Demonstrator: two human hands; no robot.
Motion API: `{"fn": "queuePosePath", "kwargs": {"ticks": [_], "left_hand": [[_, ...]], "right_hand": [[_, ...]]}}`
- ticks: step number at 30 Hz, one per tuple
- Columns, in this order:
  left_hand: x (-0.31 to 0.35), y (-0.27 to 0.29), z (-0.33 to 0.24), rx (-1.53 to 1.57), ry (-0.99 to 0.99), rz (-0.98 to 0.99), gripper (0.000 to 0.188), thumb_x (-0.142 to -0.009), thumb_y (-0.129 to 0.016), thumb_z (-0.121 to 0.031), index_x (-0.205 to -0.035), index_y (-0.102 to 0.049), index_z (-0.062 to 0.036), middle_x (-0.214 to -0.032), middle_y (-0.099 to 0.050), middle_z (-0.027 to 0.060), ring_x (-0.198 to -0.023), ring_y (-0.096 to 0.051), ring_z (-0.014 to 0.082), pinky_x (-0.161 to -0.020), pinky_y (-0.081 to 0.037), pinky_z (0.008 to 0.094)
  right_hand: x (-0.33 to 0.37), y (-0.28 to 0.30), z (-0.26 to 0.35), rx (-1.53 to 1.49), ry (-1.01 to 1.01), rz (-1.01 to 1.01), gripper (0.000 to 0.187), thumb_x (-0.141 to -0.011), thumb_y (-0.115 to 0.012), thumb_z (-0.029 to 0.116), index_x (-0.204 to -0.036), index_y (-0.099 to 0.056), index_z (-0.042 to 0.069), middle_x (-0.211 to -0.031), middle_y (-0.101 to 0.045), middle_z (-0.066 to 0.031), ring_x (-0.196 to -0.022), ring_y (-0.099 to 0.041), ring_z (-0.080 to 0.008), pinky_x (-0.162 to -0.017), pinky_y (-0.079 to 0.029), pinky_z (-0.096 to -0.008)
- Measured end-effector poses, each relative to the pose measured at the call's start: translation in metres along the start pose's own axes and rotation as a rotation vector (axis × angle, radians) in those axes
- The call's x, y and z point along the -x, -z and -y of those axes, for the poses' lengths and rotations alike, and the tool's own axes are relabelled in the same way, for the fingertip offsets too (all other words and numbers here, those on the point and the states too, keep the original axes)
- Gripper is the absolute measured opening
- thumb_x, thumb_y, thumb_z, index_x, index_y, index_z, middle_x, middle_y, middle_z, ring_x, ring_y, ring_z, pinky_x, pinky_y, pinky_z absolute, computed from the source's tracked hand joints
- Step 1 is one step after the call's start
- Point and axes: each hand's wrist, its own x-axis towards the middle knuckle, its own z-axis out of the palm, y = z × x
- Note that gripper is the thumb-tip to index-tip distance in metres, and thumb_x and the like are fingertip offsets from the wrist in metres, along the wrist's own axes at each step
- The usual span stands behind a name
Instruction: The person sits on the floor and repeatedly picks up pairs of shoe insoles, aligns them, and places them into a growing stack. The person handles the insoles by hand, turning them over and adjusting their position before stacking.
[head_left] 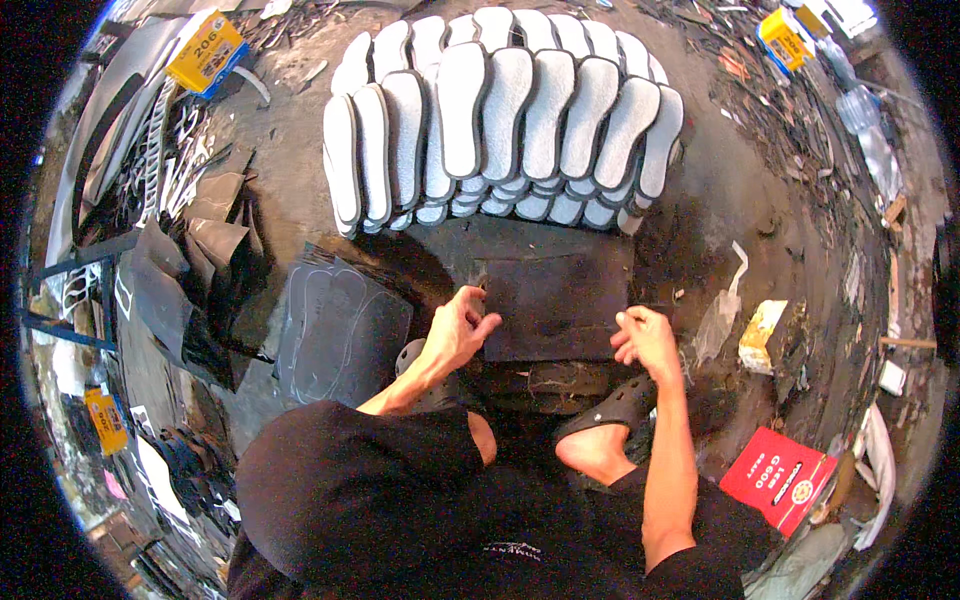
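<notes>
A dark, flat, roughly rectangular sheet (550,305) lies between the two hands, in front of the person's feet and just short of a broad pile of white, sole-shaped pieces with dark edges (505,110) stacked in overlapping rows. The left hand (462,328) is at the sheet's left edge, its thumb and forefinger spread apart; whether its grip has hold of the edge, I cannot tell. The right hand (646,343) is beside the sheet's right edge, fingers bent loosely inward; whether that grip is closed on anything cannot be made out. To the left of the left hand is a stack of dark sheets with pale curved outlines drawn on top (345,325), and beyond it stand creased dark sheets (195,265). A black perforated clog (622,412) is on the foot below the right hand. Farther right, a pale translucent plastic scrap (716,325) lies near a torn yellow-and-white piece (763,337), with a flat red rectangular packet (778,478) nearer the person
</notes>
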Motion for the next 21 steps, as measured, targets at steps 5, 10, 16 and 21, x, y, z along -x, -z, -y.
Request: {"fn": "queuePosePath", "kwargs": {"ticks": [5,10,16,21], "left_hand": [[-0.018,0.020,-0.019,-0.117,-0.169,-0.400,0.049,-0.091,-0.086,-0.025,-0.124,-0.056,-0.0054,-0.077,-0.059,0.0098,-0.066,-0.061,0.0292,-0.065,-0.052,0.0438],[-0.097,0.073,-0.070,-0.265,-0.499,-0.607,0.067,-0.085,-0.088,-0.028,-0.137,-0.053,-0.0020,-0.117,-0.062,0.0192,-0.113,-0.061,0.0375,-0.097,-0.051,0.0482],[-0.165,0.085,-0.085,-0.376,-0.349,-0.775,0.097,-0.081,-0.091,-0.033,-0.156,-0.038,-0.0002,-0.139,-0.053,0.0288,-0.130,-0.053,0.0464,-0.111,-0.046,0.0529],[-0.169,0.070,-0.086,-0.147,-0.272,-0.744,0.098,-0.082,-0.090,-0.024,-0.160,-0.036,0.0013,-0.143,-0.052,0.0272,-0.136,-0.049,0.0443,-0.119,-0.040,0.0518]], "right_hand": [[0.001,-0.015,0.024,0.659,0.223,-0.284,0.037,-0.104,-0.073,0.032,-0.097,-0.063,-0.003,-0.062,-0.069,-0.0120,-0.047,-0.064,-0.0186,-0.043,-0.048,-0.0344],[-0.018,-0.049,0.116,0.625,0.474,-0.245,0.032,-0.100,-0.074,0.034,-0.104,-0.071,0.002,-0.088,-0.076,-0.0190,-0.082,-0.075,-0.0381,-0.075,-0.057,-0.0495],[-0.103,-0.116,0.255,0.639,0.946,-0.299,0.044,-0.099,-0.075,0.032,-0.126,-0.063,-0.001,-0.104,-0.076,-0.0234,-0.102,-0.073,-0.0437,-0.089,-0.056,-0.0519],[-0.210,-0.163,0.383,0.831,1.096,-0.412,0.055,-0.099,-0.072,0.040,-0.134,-0.058,0.001,-0.110,-0.077,-0.0272,-0.102,-0.075,-0.0442,-0.091,-0.057,-0.0540]]}}
